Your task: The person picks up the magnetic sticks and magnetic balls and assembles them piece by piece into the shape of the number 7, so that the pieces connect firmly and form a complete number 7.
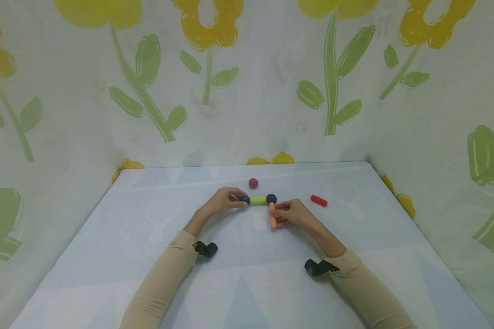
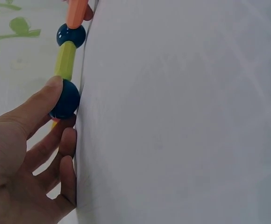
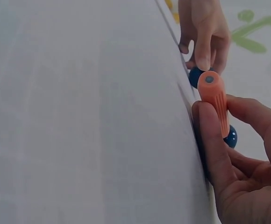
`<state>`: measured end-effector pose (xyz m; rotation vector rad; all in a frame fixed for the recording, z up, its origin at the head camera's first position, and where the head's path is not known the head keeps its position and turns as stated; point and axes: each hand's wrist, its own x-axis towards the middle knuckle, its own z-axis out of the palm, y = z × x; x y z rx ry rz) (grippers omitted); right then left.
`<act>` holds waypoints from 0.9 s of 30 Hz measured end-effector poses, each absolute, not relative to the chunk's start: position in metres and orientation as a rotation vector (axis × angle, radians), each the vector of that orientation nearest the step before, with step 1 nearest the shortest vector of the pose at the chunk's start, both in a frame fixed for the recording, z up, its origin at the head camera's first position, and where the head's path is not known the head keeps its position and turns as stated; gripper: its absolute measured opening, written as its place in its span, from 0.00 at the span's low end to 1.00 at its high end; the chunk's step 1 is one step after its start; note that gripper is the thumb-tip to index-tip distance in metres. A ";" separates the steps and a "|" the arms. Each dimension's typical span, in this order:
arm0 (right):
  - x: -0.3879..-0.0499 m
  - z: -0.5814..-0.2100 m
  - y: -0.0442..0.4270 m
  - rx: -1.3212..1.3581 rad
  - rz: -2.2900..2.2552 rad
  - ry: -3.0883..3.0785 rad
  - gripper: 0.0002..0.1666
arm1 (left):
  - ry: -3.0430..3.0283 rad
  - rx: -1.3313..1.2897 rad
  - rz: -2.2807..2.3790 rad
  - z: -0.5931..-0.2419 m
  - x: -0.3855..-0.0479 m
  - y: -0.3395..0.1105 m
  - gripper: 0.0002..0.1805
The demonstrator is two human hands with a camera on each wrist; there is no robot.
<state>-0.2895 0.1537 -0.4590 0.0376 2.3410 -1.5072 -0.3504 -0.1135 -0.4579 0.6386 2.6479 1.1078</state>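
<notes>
A yellow-green rod [image 1: 258,200] joins two dark blue balls on the table. My left hand [image 1: 226,199] pinches the left blue ball [image 2: 66,100] between thumb and fingers. At the rod's other end sits the right blue ball [image 1: 271,198]. An orange rod [image 1: 273,221] meets that ball and points toward the near side of the table. My right hand [image 1: 292,213] pinches this orange rod, thumb on one side and fingers on the other. In the right wrist view, the orange rod's free end [image 3: 210,79] shows a small grey disc.
Beyond the left hand lies a red ball [image 1: 253,183]. A short red rod [image 1: 319,200] rests to the right of the right hand. The pale patterned tabletop [image 1: 214,288] is bordered by flower-printed cloth walls [image 1: 263,114] at the back and sides.
</notes>
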 end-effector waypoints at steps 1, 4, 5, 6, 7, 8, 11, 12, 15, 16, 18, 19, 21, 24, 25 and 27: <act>-0.290 -0.459 0.154 0.039 -1.517 2.331 0.34 | 2.648 0.636 1.110 -0.458 -0.350 -0.113 0.21; -0.291 -0.460 0.155 0.041 -1.543 2.303 0.35 | 2.650 0.636 1.110 -0.458 -0.349 -0.113 0.21; -0.291 -0.461 0.155 0.039 -1.549 2.295 0.35 | 2.651 0.636 1.111 -0.458 -0.349 -0.114 0.21; -0.292 -0.461 0.155 0.049 -1.560 2.281 0.35 | 2.652 0.637 1.111 -0.458 -0.349 -0.114 0.21; -0.292 -0.461 0.155 0.053 -1.570 2.270 0.34 | 2.653 0.637 1.111 -0.458 -0.349 -0.114 0.21; -0.292 -0.461 0.156 0.058 -1.580 2.259 0.34 | 2.654 0.639 1.108 -0.458 -0.349 -0.114 0.22; -0.293 -0.463 0.156 0.076 -1.616 2.224 0.34 | 2.660 0.650 1.106 -0.459 -0.350 -0.115 0.21; -0.293 -0.463 0.156 0.083 -1.628 2.216 0.34 | 2.660 0.656 1.105 -0.459 -0.350 -0.115 0.21; -0.294 -0.465 0.156 0.102 -1.654 2.202 0.34 | 2.659 0.656 1.108 -0.459 -0.350 -0.116 0.20; -0.294 -0.465 0.155 0.108 -1.660 2.201 0.35 | 2.657 0.649 1.109 -0.459 -0.350 -0.116 0.21; -0.294 -0.466 0.155 0.117 -1.667 2.201 0.35 | 2.652 0.638 1.112 -0.459 -0.349 -0.116 0.21; -0.294 -0.467 0.155 0.119 -1.670 2.201 0.35 | 2.651 0.631 1.112 -0.458 -0.349 -0.116 0.21; -0.294 -0.467 0.154 0.114 -1.673 2.201 0.36 | 2.651 0.626 1.108 -0.458 -0.348 -0.116 0.21; -0.294 -0.467 0.154 0.103 -1.678 2.199 0.37 | 2.651 0.622 1.094 -0.457 -0.347 -0.116 0.22; -0.294 -0.467 0.154 0.102 -1.679 2.198 0.37 | 2.653 0.621 1.087 -0.457 -0.346 -0.116 0.23; -0.294 -0.467 0.155 0.106 -1.676 2.201 0.38 | 2.652 0.618 1.079 -0.457 -0.346 -0.115 0.24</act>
